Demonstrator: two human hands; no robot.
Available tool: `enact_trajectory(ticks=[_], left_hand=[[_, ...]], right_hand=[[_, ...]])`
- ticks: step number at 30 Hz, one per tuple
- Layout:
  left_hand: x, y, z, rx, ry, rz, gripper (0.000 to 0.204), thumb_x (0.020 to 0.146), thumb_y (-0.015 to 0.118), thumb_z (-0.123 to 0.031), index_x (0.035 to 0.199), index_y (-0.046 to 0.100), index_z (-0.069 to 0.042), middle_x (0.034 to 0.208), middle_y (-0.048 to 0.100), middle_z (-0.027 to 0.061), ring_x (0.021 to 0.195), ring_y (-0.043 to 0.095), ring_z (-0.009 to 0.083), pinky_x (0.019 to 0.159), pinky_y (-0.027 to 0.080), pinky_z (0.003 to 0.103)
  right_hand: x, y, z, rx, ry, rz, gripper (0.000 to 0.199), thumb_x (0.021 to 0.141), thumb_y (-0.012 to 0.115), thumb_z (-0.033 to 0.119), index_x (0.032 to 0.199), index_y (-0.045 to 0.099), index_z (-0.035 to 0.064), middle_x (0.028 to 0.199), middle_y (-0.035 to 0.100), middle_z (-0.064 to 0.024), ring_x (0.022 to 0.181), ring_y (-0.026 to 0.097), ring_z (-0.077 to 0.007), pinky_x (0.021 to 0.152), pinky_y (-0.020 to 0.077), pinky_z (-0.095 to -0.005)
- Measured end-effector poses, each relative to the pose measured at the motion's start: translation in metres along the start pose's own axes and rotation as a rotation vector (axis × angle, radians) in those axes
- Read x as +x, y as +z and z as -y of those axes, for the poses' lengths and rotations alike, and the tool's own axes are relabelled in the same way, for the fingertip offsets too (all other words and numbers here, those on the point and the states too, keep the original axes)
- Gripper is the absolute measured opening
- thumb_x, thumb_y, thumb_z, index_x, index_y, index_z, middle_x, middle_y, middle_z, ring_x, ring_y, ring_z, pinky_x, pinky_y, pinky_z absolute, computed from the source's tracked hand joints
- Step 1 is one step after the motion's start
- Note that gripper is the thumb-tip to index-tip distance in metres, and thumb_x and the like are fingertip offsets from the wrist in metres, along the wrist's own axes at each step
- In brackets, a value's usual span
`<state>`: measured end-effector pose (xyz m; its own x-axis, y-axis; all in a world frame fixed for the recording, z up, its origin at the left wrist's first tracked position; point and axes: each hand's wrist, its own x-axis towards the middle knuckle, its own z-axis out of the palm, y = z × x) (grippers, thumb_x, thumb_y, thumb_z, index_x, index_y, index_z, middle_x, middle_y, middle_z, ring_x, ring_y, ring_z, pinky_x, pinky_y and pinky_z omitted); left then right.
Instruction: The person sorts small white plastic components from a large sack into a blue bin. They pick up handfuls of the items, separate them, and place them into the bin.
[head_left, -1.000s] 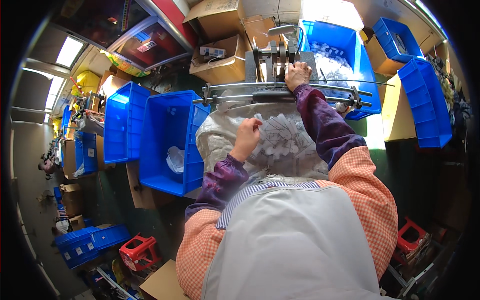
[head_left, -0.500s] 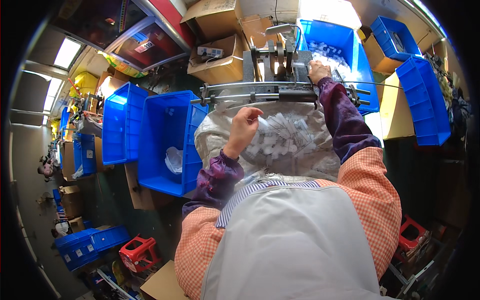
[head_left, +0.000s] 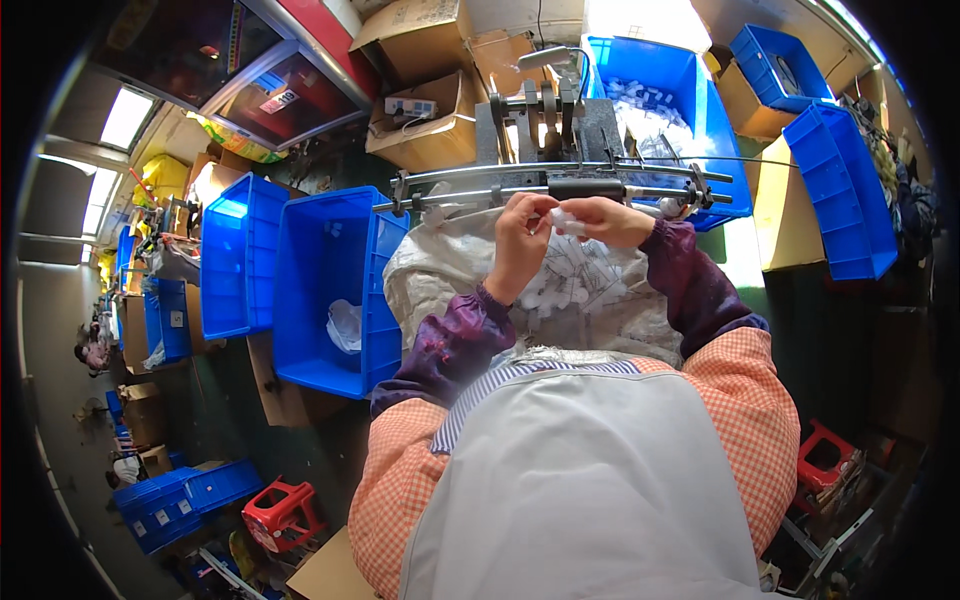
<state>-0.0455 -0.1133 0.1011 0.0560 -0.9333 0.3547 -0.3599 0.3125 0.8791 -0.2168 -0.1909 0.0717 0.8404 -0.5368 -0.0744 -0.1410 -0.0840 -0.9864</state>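
In front of the machine's rails, my two hands meet above a pale woven sack (head_left: 425, 275). My right hand (head_left: 612, 221) has its fingers closed on small white plastic pieces (head_left: 567, 222); their exact shape is too small to tell. Beside it, my left hand (head_left: 520, 247) is pinched, its fingertips touching or nearly touching those pieces. Whatever its fingers may hold is hidden. Below the hands, a pile of loose white plastic parts (head_left: 575, 285) lies on the sack. Just beyond stands a dark bench machine (head_left: 549, 130) with a horizontal metal rail (head_left: 470, 196) and a black cylinder (head_left: 585, 187).
A blue bin (head_left: 705, 110) of white parts stands behind the machine on the right. To the left are a deep blue bin (head_left: 305, 290) holding a white bag and another blue bin (head_left: 240, 260). Cardboard boxes (head_left: 425, 120) sit at the back. A red stool (head_left: 283, 513) stands lower left.
My right hand has come back from the machine's right side to the middle, with white pieces now showing in it. My left hand has moved right and slightly up to meet it.
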Motion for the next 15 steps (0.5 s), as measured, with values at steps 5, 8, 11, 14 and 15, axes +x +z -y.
enact_trajectory(ticks=[5, 8, 11, 14, 15], left_hand=[[-0.018, -0.011, 0.033, 0.353, 0.055, 0.073, 0.026, 0.074, 0.066, -0.012, 0.098, 0.059, -0.004, 0.098, 0.053, 0.0094, 0.093, 0.052, 0.0261, 0.078, 0.044, 0.035], [-0.047, -0.027, 0.058, 0.777, -0.027, 0.304, 0.027, 0.072, 0.067, -0.018, 0.097, 0.059, -0.009, 0.098, 0.053, 0.0092, 0.092, 0.050, 0.0293, 0.077, 0.043, 0.038], [-0.060, -0.029, 0.069, 0.793, -0.053, 0.335, 0.023, 0.071, 0.065, -0.013, 0.094, 0.061, -0.011, 0.096, 0.053, 0.0088, 0.091, 0.051, 0.0280, 0.076, 0.044, 0.038], [-0.062, -0.030, 0.077, 0.764, -0.043, 0.287, 0.017, 0.072, 0.062, -0.010, 0.089, 0.061, -0.011, 0.093, 0.053, 0.0088, 0.088, 0.052, 0.0272, 0.074, 0.046, 0.037], [-0.062, -0.030, 0.078, 0.758, -0.048, 0.295, 0.016, 0.073, 0.062, -0.009, 0.088, 0.061, -0.011, 0.093, 0.054, 0.0090, 0.087, 0.052, 0.0272, 0.073, 0.046, 0.037]], right_hand=[[0.038, -0.060, -0.052, -0.716, -0.059, -0.752, 0.017, 0.082, 0.051, 0.010, 0.095, 0.061, 0.0035, 0.088, 0.060, -0.0193, 0.080, 0.060, -0.0316, 0.070, 0.0469, -0.0409], [0.059, -0.085, -0.073, -1.129, 0.030, -0.905, 0.014, 0.079, 0.052, 0.010, 0.090, 0.061, 0.0078, 0.088, 0.061, -0.0114, 0.091, 0.055, -0.0300, 0.079, 0.0443, -0.0393], [0.070, -0.088, -0.077, -1.224, 0.102, -0.912, 0.015, 0.077, 0.054, 0.010, 0.090, 0.060, 0.0101, 0.089, 0.061, -0.0077, 0.094, 0.053, -0.0269, 0.080, 0.0445, -0.0382], [0.076, -0.092, -0.080, -1.237, 0.100, -0.903, 0.014, 0.076, 0.054, 0.010, 0.088, 0.059, 0.0108, 0.090, 0.060, -0.0062, 0.095, 0.052, -0.0260, 0.080, 0.0451, -0.0383], [0.076, -0.093, -0.082, -1.232, 0.086, -0.893, 0.013, 0.076, 0.053, 0.010, 0.088, 0.059, 0.0107, 0.090, 0.060, -0.0061, 0.095, 0.052, -0.0260, 0.080, 0.0450, -0.0387]])
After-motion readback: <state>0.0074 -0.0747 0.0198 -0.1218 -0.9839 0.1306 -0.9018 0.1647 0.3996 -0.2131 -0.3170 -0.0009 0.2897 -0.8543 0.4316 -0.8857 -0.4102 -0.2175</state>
